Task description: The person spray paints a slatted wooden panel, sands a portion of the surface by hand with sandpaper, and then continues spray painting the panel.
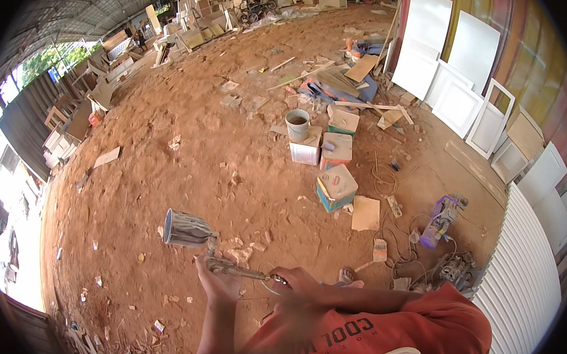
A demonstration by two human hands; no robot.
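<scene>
A paint spray gun (230,267) is held out in front of my red shirt, tilted to the left. Its large paint-streaked cup (188,229) points up and away at the gun's left end. My left hand (218,283) is closed around the gun's body just below the cup, its thumb raised alongside. At the other end, where the gun meets a thin hose, my right hand (295,283) has its fingers bent on the fitting. Part of the right hand's grip is hidden from above.
Several square tins (337,185) stand ahead to the right, one carrying a grey bucket (298,125). A purple machine (439,220) and tangled hoses lie at the right. White panels (422,29) lean on the wall. Scraps litter the red dirt floor (165,152).
</scene>
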